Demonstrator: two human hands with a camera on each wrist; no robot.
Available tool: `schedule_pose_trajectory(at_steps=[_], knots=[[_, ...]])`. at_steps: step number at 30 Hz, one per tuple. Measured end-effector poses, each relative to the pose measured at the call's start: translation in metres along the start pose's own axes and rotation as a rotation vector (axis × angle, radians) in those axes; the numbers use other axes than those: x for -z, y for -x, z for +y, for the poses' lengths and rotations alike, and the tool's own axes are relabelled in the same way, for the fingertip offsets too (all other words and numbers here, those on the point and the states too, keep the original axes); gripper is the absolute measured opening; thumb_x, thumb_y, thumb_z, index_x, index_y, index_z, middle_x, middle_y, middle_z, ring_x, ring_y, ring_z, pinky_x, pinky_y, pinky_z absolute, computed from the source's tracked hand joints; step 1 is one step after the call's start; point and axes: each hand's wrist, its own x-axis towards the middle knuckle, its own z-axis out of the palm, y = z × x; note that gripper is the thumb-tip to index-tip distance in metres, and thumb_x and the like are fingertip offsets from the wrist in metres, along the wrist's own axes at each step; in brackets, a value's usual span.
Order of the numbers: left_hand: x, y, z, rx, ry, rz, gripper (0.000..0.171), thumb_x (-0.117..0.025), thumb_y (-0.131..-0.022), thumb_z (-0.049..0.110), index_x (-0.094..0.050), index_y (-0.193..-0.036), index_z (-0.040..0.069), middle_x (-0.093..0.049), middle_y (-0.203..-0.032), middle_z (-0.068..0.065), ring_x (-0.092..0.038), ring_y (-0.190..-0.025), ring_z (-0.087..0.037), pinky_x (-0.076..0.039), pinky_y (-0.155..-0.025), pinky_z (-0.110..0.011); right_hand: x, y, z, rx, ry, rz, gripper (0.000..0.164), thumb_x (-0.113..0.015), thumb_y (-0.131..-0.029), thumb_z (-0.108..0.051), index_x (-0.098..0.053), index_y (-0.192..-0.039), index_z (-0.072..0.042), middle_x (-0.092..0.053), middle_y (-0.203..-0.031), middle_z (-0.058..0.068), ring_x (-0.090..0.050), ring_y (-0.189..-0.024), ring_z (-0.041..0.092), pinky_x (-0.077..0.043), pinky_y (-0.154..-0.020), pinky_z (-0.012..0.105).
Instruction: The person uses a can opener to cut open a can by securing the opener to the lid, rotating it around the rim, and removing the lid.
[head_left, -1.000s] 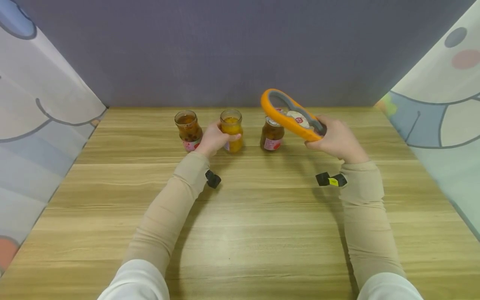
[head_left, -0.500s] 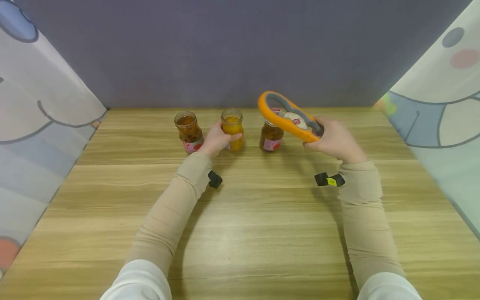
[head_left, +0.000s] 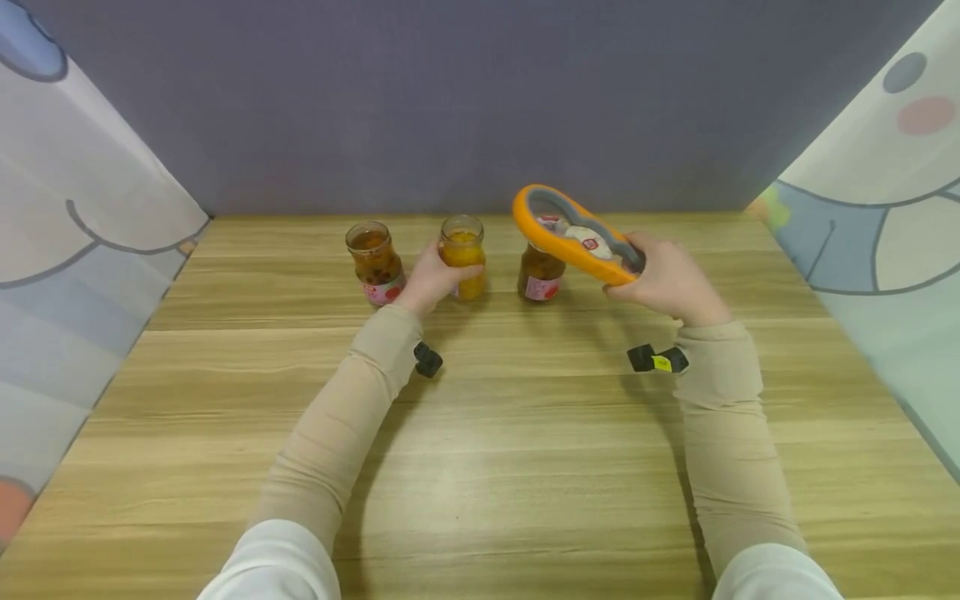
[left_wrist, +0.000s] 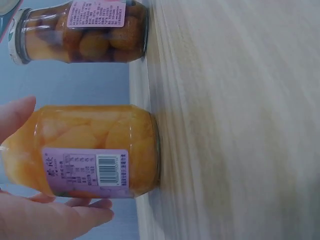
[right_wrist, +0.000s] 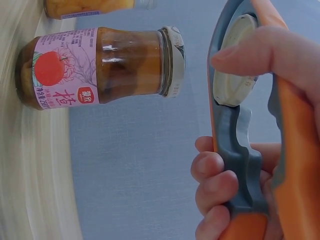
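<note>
My left hand (head_left: 431,282) grips a lidless glass jar of yellow-orange fruit (head_left: 472,285); the left wrist view shows its pink label and barcode. My right hand (head_left: 675,279) holds an orange and grey jar opener (head_left: 558,245) in the air, tilted. A round white lid (right_wrist: 230,90) sits inside the opener's loop, with my right thumb over it. Just beyond the opener stands a brown fruit jar (right_wrist: 130,65) with its white lid on. In the head view the opener overlaps that jar's top.
Left of my left hand stands a lidless jar of dark fruit (head_left: 377,265). All the jars are near the back of the wooden table (head_left: 480,467), before a grey-blue panel (head_left: 480,100). Patterned panels (head_left: 885,233) flank both sides.
The jar opener, with the lid in it, has shifted slightly left and down toward the brown jar. My left hand keeps its hold on the yellow fruit jar.
</note>
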Motion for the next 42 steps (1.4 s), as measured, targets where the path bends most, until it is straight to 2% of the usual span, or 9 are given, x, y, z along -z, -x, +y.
schedule_pose_trajectory(at_steps=[5, 12, 17, 21, 27, 37, 42], knots=[[0.009, 0.005, 0.004, 0.024, -0.036, -0.028, 0.091, -0.075, -0.077, 0.027, -0.018, -0.146, 0.014, -0.041, -0.142, -0.009, -0.044, -0.127, -0.024, -0.036, -0.107, -0.039, 0.001, 0.0, 0.0, 0.002, 0.002, -0.003, 0.045, -0.073, -0.068, -0.02, -0.056, -0.108, -0.007, -0.056, -0.086, 0.01, -0.046, -0.073, 0.024, -0.033, -0.059, 0.032], [0.021, 0.019, 0.018, -0.006, -0.151, -0.052, 0.077, -0.071, -0.081, 0.029, -0.029, -0.143, 0.014, -0.034, -0.149, -0.008, -0.029, -0.139, -0.026, -0.031, -0.111, -0.042, 0.002, 0.001, 0.001, 0.005, 0.009, -0.005, 0.042, -0.073, -0.069, -0.02, -0.056, -0.105, -0.007, -0.055, -0.084, 0.009, -0.045, -0.071, 0.023, -0.033, -0.058, 0.032], [0.024, 0.033, 0.024, -0.028, -0.181, -0.053, 0.071, -0.066, -0.086, 0.029, -0.028, -0.144, 0.012, -0.029, -0.151, -0.01, -0.03, -0.139, -0.026, -0.03, -0.113, -0.039, 0.003, 0.002, 0.002, 0.003, 0.014, -0.009, 0.043, -0.074, -0.069, -0.02, -0.056, -0.105, -0.007, -0.056, -0.085, 0.01, -0.046, -0.071, 0.024, -0.033, -0.058, 0.032], [0.025, 0.045, 0.024, -0.048, -0.139, -0.045, 0.068, -0.063, -0.088, 0.028, -0.029, -0.144, 0.011, -0.029, -0.151, -0.008, -0.029, -0.14, -0.022, -0.03, -0.113, -0.035, 0.003, 0.002, 0.003, 0.006, 0.019, -0.011, 0.043, -0.074, -0.068, -0.02, -0.057, -0.105, -0.006, -0.057, -0.087, 0.01, -0.046, -0.072, 0.024, -0.034, -0.059, 0.032], [0.027, 0.062, 0.015, -0.038, -0.038, -0.009, 0.065, -0.06, -0.09, 0.027, -0.029, -0.144, 0.011, -0.032, -0.15, -0.008, -0.031, -0.138, -0.02, -0.03, -0.112, -0.035, 0.002, 0.003, 0.002, 0.012, 0.013, -0.022, 0.041, -0.075, -0.068, -0.018, -0.057, -0.103, -0.007, -0.058, -0.086, 0.01, -0.046, -0.072, 0.024, -0.034, -0.06, 0.032], [0.031, 0.065, 0.014, -0.05, 0.05, 0.058, 0.061, -0.058, -0.091, 0.025, -0.028, -0.141, 0.011, -0.043, -0.139, -0.016, -0.044, -0.128, -0.024, -0.037, -0.107, -0.04, 0.002, 0.005, -0.005, 0.026, 0.064, -0.041, 0.043, -0.075, -0.067, -0.02, -0.056, -0.103, -0.007, -0.055, -0.084, 0.009, -0.046, -0.073, 0.023, -0.033, -0.061, 0.032], [0.036, 0.071, 0.016, -0.08, 0.094, 0.082, 0.048, -0.054, -0.093, 0.02, -0.034, -0.133, 0.006, -0.045, -0.131, -0.015, -0.045, -0.121, -0.023, -0.036, -0.104, -0.039, -0.001, 0.004, -0.011, 0.059, 0.075, -0.037, 0.044, -0.075, -0.066, -0.022, -0.056, -0.104, -0.007, -0.056, -0.085, 0.008, -0.048, -0.073, 0.023, -0.035, -0.063, 0.032]])
